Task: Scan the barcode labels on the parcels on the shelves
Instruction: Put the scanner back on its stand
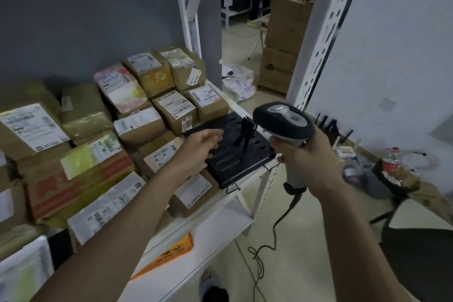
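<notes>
Several brown cardboard parcels with white barcode labels fill the white shelf on the left. My right hand grips the grey handle of a corded barcode scanner, its dark head raised over the shelf's right end. My left hand hovers with relaxed fingers above the parcels, beside a black slotted stand, and holds nothing.
White perforated shelf uprights rise on the right and behind. The scanner cable trails on the floor. Stacked brown boxes and a person stand in the aisle beyond. A bin with bottles sits on the right.
</notes>
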